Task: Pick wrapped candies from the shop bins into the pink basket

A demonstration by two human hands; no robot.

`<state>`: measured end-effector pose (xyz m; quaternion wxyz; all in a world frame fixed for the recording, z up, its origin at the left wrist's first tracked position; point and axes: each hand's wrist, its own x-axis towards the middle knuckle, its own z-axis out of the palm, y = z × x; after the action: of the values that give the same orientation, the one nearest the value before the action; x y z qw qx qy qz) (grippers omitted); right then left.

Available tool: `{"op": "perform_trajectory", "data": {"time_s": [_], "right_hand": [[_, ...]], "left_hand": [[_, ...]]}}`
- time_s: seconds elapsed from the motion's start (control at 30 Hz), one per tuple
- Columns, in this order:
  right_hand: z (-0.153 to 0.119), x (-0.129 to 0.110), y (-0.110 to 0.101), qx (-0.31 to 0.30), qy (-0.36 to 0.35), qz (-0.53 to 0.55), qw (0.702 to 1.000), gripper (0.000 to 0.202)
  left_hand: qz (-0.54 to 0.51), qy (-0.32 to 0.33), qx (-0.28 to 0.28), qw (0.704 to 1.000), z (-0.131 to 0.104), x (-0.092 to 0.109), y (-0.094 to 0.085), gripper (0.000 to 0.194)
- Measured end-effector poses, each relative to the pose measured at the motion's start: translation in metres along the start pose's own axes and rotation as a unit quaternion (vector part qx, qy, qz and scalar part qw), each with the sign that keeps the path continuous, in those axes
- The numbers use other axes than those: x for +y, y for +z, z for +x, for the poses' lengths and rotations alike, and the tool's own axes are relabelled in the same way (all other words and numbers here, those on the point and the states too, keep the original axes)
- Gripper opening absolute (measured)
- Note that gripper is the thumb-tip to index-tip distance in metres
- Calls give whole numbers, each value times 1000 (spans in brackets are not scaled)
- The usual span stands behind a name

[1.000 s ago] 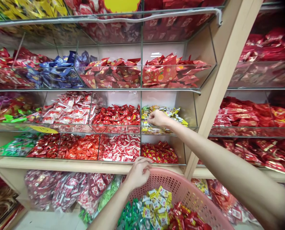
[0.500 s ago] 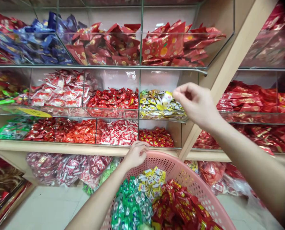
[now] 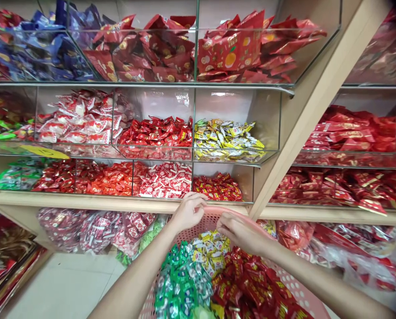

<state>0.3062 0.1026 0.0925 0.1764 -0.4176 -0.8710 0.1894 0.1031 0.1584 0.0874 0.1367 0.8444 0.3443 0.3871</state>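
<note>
The pink perforated basket (image 3: 290, 285) sits at lower center-right of the frame, its far rim near the wooden shelf ledge (image 3: 118, 202). The left hand (image 3: 189, 210) curls its fingers over that rim, presumably to steady it. The right hand (image 3: 236, 230), fingers bent, is above the basket's contents; whether it grips anything cannot be determined. Inside, small yellow-and-white wrapped candies (image 3: 211, 252) lie between green-wrapped candies (image 3: 181, 274) and glossy red-wrapped candies (image 3: 254, 288), probably grouped by kind.
</note>
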Motion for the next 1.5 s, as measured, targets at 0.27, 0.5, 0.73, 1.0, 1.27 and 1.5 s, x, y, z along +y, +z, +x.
{"op": "perform_trajectory", "data": {"time_s": [0.27, 0.5, 0.73, 1.0, 1.27, 1.5], "right_hand": [[13, -22, -23, 47, 4, -26, 999, 17], [84, -77, -160, 277, -142, -117, 943, 17], [152, -20, -201, 428, -25, -131, 894, 12], [149, -18, -191, 373, 14, -177, 911, 16], [151, -20, -191, 318, 64, -268, 907, 22], [151, -24, -192, 274, 92, -342, 894, 23]], "left_hand": [[-11, -8, 0, 1000, -2, 1, -1, 30], [-26, -37, -7, 999, -2, -2, -3, 32], [-20, -47, -17, 999, -1, 0, -6, 30], [-16, -62, -16, 998, -1, 3, -6, 29], [-15, -61, -20, 998, 0, 5, -7, 28], [-14, -62, -21, 998, 1, 6, -6, 28]]}}
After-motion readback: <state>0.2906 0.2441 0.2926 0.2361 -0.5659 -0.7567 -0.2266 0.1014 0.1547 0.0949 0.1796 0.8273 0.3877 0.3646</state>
